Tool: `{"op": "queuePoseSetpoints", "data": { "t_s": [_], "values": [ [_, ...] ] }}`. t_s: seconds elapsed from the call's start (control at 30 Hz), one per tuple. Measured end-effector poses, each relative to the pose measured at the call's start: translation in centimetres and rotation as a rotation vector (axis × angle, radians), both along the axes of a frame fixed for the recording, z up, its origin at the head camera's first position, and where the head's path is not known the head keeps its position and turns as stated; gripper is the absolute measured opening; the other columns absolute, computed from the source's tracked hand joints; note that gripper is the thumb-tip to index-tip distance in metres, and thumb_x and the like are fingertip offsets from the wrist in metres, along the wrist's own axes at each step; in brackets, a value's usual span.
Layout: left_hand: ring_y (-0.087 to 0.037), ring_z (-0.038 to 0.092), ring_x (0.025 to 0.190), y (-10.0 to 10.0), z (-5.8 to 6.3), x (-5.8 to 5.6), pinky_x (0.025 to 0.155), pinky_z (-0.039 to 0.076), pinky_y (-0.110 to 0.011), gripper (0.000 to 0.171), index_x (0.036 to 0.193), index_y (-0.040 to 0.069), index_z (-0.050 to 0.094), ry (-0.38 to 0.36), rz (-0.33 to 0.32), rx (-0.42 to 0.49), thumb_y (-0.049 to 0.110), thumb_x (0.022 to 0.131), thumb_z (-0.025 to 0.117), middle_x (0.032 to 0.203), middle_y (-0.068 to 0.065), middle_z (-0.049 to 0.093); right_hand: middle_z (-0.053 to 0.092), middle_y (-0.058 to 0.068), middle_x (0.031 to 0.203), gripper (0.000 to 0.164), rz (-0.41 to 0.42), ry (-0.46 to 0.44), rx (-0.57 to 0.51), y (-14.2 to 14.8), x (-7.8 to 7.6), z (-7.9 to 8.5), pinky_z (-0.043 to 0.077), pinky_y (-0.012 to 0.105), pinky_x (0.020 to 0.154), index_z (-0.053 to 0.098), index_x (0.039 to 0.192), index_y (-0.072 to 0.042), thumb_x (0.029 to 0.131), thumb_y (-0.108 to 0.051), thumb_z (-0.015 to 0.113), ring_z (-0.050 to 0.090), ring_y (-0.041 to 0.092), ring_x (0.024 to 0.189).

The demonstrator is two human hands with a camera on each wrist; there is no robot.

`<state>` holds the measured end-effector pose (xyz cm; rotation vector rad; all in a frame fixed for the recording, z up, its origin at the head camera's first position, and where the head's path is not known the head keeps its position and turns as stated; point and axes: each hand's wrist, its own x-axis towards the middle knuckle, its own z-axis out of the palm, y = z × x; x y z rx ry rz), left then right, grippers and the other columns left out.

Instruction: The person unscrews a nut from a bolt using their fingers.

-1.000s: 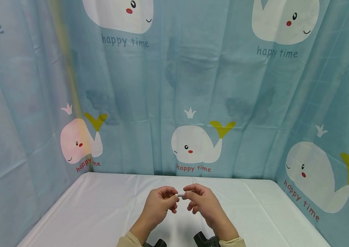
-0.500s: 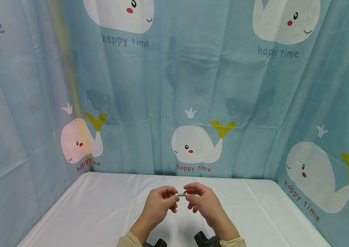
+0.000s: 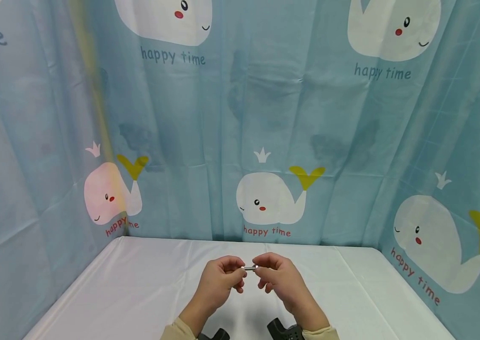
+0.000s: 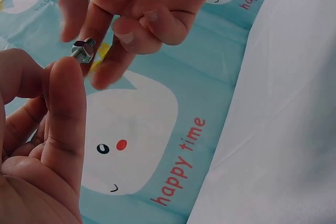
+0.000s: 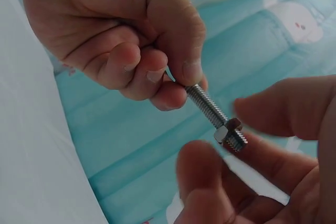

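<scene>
My left hand (image 3: 217,283) pinches a silver threaded bolt (image 5: 203,103) by one end, between thumb and finger, above the table. A hex nut (image 5: 226,132) sits on the thread near the bolt's free end, with a little thread showing past it. My right hand (image 3: 284,283) is spread around that end. In the right wrist view its thumb and fingers stand apart on either side of the nut; whether the finger behind touches it I cannot tell. The left wrist view also shows the nut (image 4: 84,51) uncovered. The left fingertips hide the bolt's held end.
A white-covered table (image 3: 112,293) lies beneath both hands. Blue curtains (image 3: 180,141) printed with whales surround its back and sides. Dark wrist devices (image 3: 282,329) sit below both wrists, by the beige sleeves.
The right fingers covered the bolt's right end a second ago; they have parted slightly, so more of the bolt and the nut shows. The left hand keeps its grip and place.
</scene>
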<state>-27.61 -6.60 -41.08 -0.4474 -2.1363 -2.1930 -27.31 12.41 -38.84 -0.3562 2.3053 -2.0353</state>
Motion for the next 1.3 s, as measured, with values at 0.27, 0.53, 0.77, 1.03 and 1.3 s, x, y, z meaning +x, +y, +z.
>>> {"op": "queuePoseSetpoints", "data": {
  "t_s": [0.27,0.53,0.77,1.03,1.3],
  "values": [
    [-0.021,0.063,0.063,0.03,0.04,0.03,0.063,0.059,-0.034,0.009,0.097,-0.001,0.068,0.001,0.004,-0.005,0.004,0.090,0.067,0.082,-0.017,0.067,0.067,0.010,0.078,0.029,-0.010,0.003,0.044,-0.14,0.28,0.05,0.049,0.029,0.052,0.069,0.104,0.000,0.100,-0.028,0.061,0.057,0.019,0.058],
    [-0.021,0.062,0.062,-0.07,0.03,-0.02,0.062,0.059,-0.034,0.012,0.099,-0.004,0.068,-0.004,0.014,-0.001,0.005,0.090,0.067,0.081,-0.015,0.067,0.068,0.012,0.094,0.027,-0.006,0.009,0.013,-0.23,0.26,0.08,0.051,0.030,0.055,0.067,0.113,-0.002,0.099,-0.024,0.062,0.063,0.024,0.064],
    [-0.021,0.063,0.062,-0.07,0.07,0.02,0.063,0.059,-0.035,0.014,0.100,-0.004,0.068,0.001,0.010,-0.003,0.006,0.090,0.068,0.081,-0.014,0.067,0.067,0.011,0.079,0.028,-0.010,0.012,0.044,-0.43,0.41,0.08,0.051,0.030,0.054,0.069,0.104,0.000,0.100,-0.026,0.060,0.060,0.021,0.060],
    [-0.021,0.062,0.062,-0.13,0.08,0.01,0.062,0.059,-0.035,0.009,0.097,-0.001,0.068,0.000,0.010,0.000,0.005,0.090,0.067,0.081,-0.015,0.067,0.069,0.013,0.089,0.029,-0.015,-0.005,0.021,-0.44,0.45,0.36,0.051,0.029,0.053,0.068,0.111,0.000,0.098,-0.026,0.063,0.062,0.022,0.061],
    [-0.020,0.062,0.062,-0.15,0.06,-0.02,0.062,0.059,-0.035,0.012,0.099,-0.005,0.067,0.001,0.006,0.004,0.003,0.090,0.067,0.080,-0.012,0.067,0.067,0.012,0.091,0.024,0.003,0.021,0.024,-0.30,0.27,0.20,0.051,0.030,0.055,0.067,0.111,0.000,0.094,-0.017,0.067,0.063,0.024,0.064]
  ]
}}
